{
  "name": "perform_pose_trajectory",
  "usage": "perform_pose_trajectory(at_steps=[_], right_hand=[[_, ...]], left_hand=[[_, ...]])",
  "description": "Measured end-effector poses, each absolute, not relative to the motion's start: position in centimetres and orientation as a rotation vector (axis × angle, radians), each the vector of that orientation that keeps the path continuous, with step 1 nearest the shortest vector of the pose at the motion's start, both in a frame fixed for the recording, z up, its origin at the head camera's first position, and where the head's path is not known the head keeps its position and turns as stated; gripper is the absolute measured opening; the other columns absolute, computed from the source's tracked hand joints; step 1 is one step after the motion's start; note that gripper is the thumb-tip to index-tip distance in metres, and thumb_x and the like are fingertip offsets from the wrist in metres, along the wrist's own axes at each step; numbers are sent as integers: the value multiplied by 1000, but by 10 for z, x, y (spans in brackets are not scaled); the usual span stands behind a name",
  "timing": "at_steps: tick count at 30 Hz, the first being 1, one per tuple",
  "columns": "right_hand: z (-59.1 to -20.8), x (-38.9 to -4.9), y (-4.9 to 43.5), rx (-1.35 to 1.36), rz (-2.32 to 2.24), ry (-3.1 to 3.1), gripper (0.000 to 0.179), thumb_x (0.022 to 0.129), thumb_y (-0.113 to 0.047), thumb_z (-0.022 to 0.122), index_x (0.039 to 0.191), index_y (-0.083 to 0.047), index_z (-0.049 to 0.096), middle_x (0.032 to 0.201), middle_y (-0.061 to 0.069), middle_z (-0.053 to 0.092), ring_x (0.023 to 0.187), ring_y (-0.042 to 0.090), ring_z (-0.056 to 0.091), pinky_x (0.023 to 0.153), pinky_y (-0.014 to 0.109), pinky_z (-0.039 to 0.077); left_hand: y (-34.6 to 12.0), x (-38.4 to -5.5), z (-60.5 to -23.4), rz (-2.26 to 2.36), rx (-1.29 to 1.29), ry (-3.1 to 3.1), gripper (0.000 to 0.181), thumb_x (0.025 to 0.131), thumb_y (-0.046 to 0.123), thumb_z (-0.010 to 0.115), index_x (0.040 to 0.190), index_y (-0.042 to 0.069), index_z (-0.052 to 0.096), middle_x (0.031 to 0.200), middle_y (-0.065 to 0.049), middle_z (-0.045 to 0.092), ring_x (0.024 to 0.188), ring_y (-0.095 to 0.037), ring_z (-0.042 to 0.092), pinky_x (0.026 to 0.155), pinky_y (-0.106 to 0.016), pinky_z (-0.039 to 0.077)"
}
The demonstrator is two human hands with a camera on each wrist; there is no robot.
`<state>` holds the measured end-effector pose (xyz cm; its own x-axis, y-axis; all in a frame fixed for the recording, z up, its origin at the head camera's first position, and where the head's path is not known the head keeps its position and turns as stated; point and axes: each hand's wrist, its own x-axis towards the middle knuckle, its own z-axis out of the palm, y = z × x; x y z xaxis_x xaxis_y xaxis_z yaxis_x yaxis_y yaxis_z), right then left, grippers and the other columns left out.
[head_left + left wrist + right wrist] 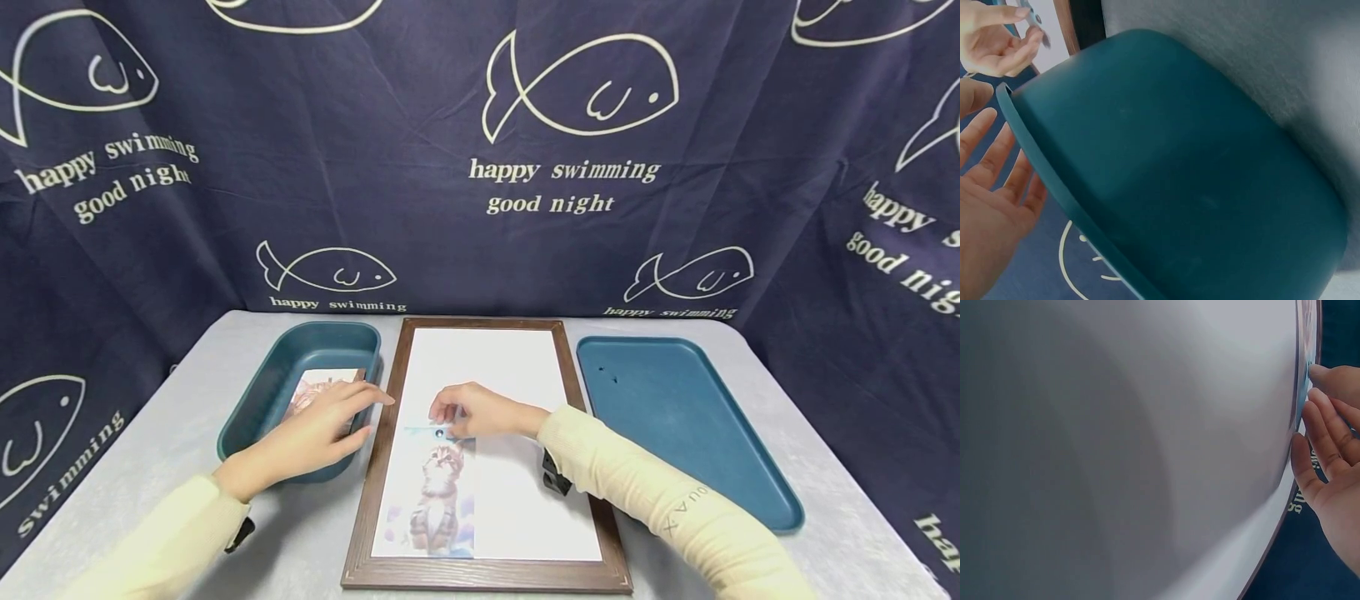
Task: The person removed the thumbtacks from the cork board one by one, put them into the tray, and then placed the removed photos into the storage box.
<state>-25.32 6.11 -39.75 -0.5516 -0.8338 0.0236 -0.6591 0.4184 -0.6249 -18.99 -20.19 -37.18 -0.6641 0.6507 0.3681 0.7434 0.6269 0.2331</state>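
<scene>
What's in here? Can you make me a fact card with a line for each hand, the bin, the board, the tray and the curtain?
Left hand: at the bin's right side, fingers apart
Right hand: pinching a pale blue piece over the board
Bin: teal, left of the board, a picture inside
Board: white, brown frame, kitten picture lower left
Tray: teal, right of the board
Curtain: dark blue, fish and words

A: Right wrist view. Where's your right hand (1338,450)?
B: Right edge. Your thumb and fingertips touch a thin card (1302,394), seen nearly edge-on: bluish beside your fingers, pinkish above.
A: Remainder?
B: Pale surface (1147,450) fills most of the view, shaded toward the left. Dark blue cloth (1300,556) with light lettering, lower right.
</scene>
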Motion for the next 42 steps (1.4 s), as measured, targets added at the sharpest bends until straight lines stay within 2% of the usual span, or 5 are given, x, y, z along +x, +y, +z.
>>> perform_pose_trajectory(at_steps=[4,12,22,30,42], right_hand=[[-397,-253,61,-1292,-846,2389,26,78,0,66,103,-4,61,94,6,62,88,16,57,74,21,45],[-401,-254,59,-1351,-843,2398,23,78,0,66,100,-5,62,92,5,63,84,13,57,71,19,47],[-400,-254,56,-1345,-844,2368,23,79,1,65,101,-6,63,88,3,63,83,15,58,69,18,46],[-400,-255,55,-1331,-839,2367,24,78,2,65,101,-7,63,86,2,64,80,9,56,68,15,44],[-401,-256,53,-1323,-857,2336,23,78,4,63,99,-5,63,86,3,64,79,6,54,69,15,45]], left_hand=[[-198,-187,-373,-520,-1166,-2580,35,82,13,65,116,14,57,116,5,57,112,-18,53,91,-42,42],[-191,-180,-376,-463,-1226,-2554,32,80,16,67,111,14,58,111,7,57,104,-11,53,86,-38,45],[-185,-177,-380,-422,-1314,-2600,32,82,16,65,113,16,56,111,9,55,99,-8,51,82,-36,45],[-180,-173,-385,-431,-1371,-2621,29,85,21,63,112,19,57,110,11,55,100,-7,52,82,-32,47],[-176,-169,-391,-329,-1417,-2592,32,80,26,68,110,18,59,107,9,59,98,-11,56,82,-33,49]])
